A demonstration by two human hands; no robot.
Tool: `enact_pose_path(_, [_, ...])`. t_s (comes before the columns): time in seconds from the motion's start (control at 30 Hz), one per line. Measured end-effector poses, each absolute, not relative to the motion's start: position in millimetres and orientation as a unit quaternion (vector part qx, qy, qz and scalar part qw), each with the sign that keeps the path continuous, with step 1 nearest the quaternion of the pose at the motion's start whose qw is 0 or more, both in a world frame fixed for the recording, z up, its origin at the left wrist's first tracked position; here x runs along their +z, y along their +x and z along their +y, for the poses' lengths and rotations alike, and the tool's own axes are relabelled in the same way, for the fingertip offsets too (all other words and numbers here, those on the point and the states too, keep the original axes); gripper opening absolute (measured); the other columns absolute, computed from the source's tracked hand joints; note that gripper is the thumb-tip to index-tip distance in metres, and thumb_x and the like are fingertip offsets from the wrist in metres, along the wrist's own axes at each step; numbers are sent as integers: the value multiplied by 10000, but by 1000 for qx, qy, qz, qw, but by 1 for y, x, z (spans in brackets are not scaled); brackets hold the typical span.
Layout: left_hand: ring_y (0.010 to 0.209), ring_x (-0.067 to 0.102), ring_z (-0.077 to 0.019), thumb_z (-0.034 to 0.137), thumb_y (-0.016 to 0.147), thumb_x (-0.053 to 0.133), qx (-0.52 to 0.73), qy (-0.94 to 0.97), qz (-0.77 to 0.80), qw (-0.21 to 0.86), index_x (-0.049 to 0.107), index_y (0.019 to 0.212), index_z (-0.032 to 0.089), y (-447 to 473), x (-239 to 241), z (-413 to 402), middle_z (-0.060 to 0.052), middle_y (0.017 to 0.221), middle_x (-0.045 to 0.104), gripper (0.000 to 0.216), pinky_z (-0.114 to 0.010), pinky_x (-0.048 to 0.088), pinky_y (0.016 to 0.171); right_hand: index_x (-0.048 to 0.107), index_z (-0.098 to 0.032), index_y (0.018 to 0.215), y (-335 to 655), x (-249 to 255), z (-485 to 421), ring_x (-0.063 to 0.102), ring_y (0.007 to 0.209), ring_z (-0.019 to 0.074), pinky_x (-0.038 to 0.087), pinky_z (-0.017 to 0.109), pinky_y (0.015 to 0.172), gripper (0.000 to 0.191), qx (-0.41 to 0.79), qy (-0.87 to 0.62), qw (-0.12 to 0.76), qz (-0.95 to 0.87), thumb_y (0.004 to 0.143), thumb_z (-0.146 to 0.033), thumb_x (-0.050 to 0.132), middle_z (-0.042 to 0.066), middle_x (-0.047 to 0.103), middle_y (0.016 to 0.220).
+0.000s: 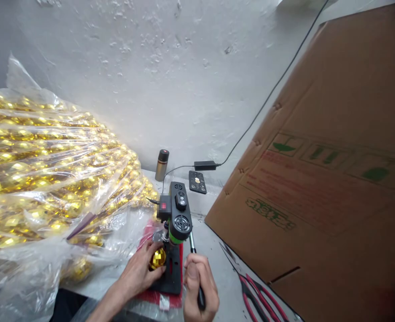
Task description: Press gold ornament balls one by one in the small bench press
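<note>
A small faceted gold ball [157, 258] is held by the left hand [139, 272] on the base of a small black drill press [180, 214]; its black-handled lever [193, 245] is gripped by the right hand [199, 286].

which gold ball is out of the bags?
The faceted gold ball pinched by the left hand on the mini drill press base; all the others sit inside the clear plastic bags at left.

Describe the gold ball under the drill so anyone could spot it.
Find the small black bench drill near the middle of the view. On its base, the left hand holds a faceted gold ball. Unlike the bagged gold balls to its left, it sits alone, outside the plastic.
</note>
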State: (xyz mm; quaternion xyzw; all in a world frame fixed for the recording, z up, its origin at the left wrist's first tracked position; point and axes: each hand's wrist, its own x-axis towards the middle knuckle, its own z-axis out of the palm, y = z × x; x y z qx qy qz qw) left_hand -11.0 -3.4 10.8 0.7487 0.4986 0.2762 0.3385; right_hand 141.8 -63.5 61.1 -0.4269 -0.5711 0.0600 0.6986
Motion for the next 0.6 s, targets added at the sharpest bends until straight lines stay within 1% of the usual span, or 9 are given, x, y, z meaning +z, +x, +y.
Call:
enact_pose_path(0.1, [1244,709,-361,268,768,674,238,762,498,339,634,1366,220,-9,15,1,-164,1353,730,601,-484,565,1063,575,-232,803,133,59,-66,514,667,125,408,251,620,302,86,-439,719,-532,1089,-203,482,-6,582,776])
enact_pose_path(0.17, [1243,710,-374,262,748,679,210,769,502,335,642,1358,205,-7,20,4,-175,1341,737,614,-484,564,1057,575,-231,798,130,58,-66,501,662,128,393,260,617,305,91,-438,723,-526,1090,-215,491,-5,581,774])
enact_pose_path(0.27, [1179,735,-401,263,709,684,158,782,516,310,681,1305,185,-3,28,9,-193,1288,751,601,-472,582,996,573,-229,800,131,58,-67,472,625,127,357,272,578,297,93,-442,719,-529,1087,-222,499,-1,580,771])
enact_pose_path(0.43, [1037,776,-390,297,674,708,126,792,526,283,733,1159,230,4,38,17,-151,1154,796,490,-400,597,839,576,-223,800,133,60,-67,446,574,121,330,287,540,283,86,-447,715,-530,1077,-228,514,0,581,751])
enact_pose_path(0.6, [982,794,-407,341,714,704,81,790,540,278,743,1070,226,12,49,18,-133,1044,829,376,-406,595,792,559,-228,794,130,65,-68,471,599,126,321,287,555,295,87,-450,717,-525,1083,-219,499,-3,580,755])
